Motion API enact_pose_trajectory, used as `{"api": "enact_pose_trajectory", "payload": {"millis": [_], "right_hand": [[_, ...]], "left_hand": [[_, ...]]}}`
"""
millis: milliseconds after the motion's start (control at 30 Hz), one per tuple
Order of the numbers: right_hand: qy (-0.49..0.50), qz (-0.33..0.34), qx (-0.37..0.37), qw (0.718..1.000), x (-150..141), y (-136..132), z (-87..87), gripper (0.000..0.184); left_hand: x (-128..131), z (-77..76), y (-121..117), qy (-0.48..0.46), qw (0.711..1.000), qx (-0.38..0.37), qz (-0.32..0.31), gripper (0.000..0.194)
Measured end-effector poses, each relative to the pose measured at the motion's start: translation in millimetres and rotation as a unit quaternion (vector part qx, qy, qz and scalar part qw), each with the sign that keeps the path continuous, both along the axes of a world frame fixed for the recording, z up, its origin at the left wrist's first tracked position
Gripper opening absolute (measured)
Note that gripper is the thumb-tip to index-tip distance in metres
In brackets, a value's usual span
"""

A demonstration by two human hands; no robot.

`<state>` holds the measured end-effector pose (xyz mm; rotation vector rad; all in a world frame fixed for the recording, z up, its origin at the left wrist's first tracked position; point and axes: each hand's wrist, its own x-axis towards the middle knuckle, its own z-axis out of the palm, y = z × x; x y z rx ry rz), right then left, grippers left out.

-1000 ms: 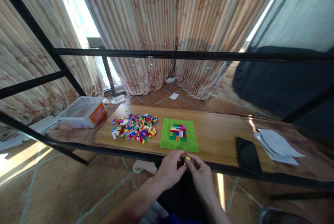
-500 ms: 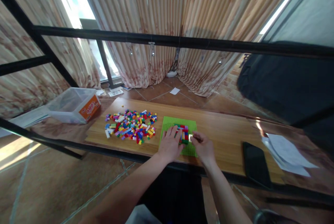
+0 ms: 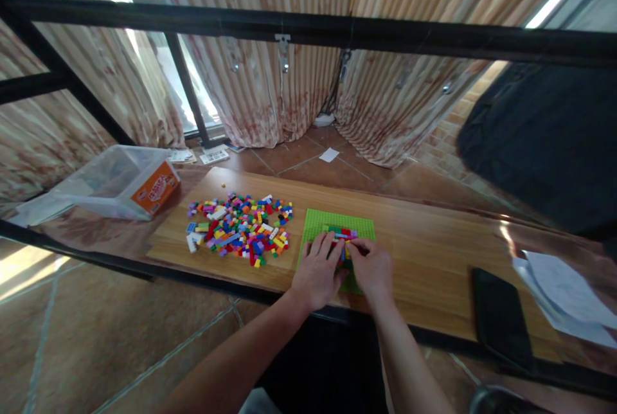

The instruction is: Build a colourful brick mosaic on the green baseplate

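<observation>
Beyond the tabletop's (image 3: 434,260) left edge stands a clear plastic box (image 3: 113,207) with an orange label (image 3: 157,190) on its side. Just in from the far left corner lies a single small orange brick (image 3: 223,185), apart from the rest. The wide pile of loose bricks (image 3: 245,229), in many colours, spreads over the left part of the tabletop, between the far and near edges; white bricks (image 3: 191,243) lie at its left side.

To the right of the pile, around the middle of the tabletop's length and close to the near edge, lies a green baseplate (image 3: 315,218). The left hand (image 3: 315,272) reaches over the near edge and covers the plate's left part. Its grip is loose, fingers slightly spread and resting on the brick build (image 3: 340,233), whose far side shows past the fingertips; whether they clasp any of it cannot be told.

Just right of those fingers, the right hand (image 3: 375,269) has its grip nearly closed, thumb and fingers drawn together on a yellow brick (image 3: 348,248). This brick is at the fingertips, over the build, between the two hands.

Farther right, a black flat device (image 3: 502,314) lies by the near right corner; white papers (image 3: 569,292) lie beyond the right edge.
</observation>
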<state>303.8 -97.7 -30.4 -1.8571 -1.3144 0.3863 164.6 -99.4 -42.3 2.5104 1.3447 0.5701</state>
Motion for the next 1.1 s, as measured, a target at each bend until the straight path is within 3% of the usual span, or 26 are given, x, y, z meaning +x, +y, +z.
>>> {"api": "enact_pose_trajectory", "payload": {"millis": [167, 600, 900, 1100], "right_hand": [[-0.065, -0.030, -0.035, 0.997, -0.1, -5.4, -1.8, 0.030], [-0.049, -0.023, -0.060, 0.997, -0.8, -7.9, 1.8, 0.035], [-0.136, -0.025, -0.087, 0.987, -7.2, -9.4, 8.5, 0.035], [-0.120, -0.030, -0.073, 0.990, -10.5, -7.6, 8.1, 0.035]], "left_hand": [[-1.5, -0.1, 0.0, -0.005, 1.000, -0.001, -0.004, 0.058], [-3.2, 3.0, -0.7, -0.012, 1.000, -0.007, -0.009, 0.059], [-3.2, 2.2, 0.1, -0.020, 1.000, -0.006, -0.011, 0.058], [-3.5, 0.7, 0.5, -0.035, 0.999, -0.007, -0.009, 0.059]]}}
